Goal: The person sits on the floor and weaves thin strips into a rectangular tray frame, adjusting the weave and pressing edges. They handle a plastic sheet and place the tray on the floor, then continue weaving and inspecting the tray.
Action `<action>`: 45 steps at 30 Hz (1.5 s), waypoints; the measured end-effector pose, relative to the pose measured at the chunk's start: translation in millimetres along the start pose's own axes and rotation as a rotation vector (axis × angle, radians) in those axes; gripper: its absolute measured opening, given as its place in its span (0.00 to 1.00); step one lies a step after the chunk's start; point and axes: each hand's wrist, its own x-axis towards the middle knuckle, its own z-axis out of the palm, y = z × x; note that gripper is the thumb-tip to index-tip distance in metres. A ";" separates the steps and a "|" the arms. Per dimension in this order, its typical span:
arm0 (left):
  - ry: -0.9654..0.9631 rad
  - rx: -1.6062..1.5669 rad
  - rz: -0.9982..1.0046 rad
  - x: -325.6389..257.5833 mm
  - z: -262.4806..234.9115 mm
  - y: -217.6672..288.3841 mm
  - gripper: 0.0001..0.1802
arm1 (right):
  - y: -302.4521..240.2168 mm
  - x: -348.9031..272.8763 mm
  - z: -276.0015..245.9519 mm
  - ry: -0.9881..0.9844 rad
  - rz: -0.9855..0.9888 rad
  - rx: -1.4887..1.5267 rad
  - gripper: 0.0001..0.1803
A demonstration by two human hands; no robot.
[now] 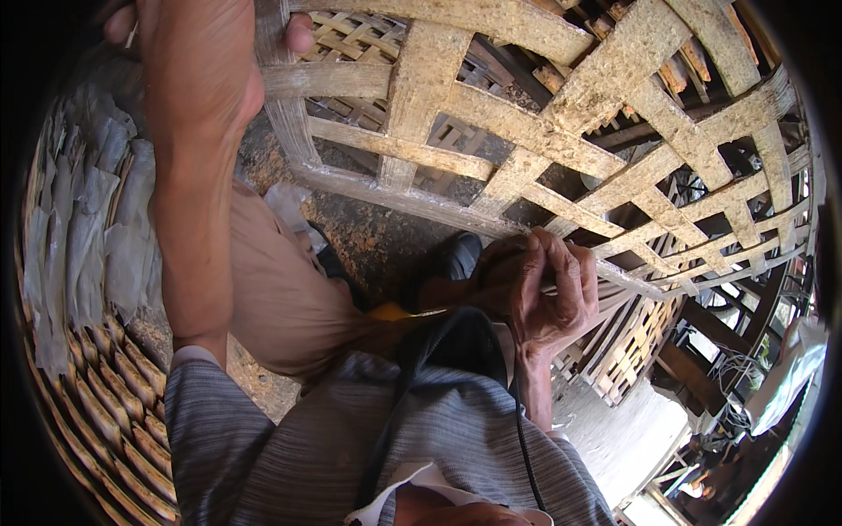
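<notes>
A large woven bamboo panel (504,110) with wide open gaps spans the upper right, its pale strips speckled and rough. At its left edge is my left hand (197,53), partly cut off by the top of the view. One fingertip shows past the edge strip, so the hand appears wrapped round it. My right hand (561,294) is closed at the panel's lower rim, near the middle. Its thumb and forefinger pinch together on the rim strip; the other fingers curl in.
Layered slatted pieces with translucent plastic sheeting (83,210) stand at my left. Another woven piece (623,351) leans at the right, near a white plastic bag (789,373) and tangled wires. My knees are bent beneath the panel, over a floor (377,210) strewn with brown debris.
</notes>
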 end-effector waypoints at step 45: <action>-0.073 0.065 -0.253 11.9 -3.0 3.5 0.26 | -17.4 12.7 15.4 -0.317 -0.031 0.356 0.12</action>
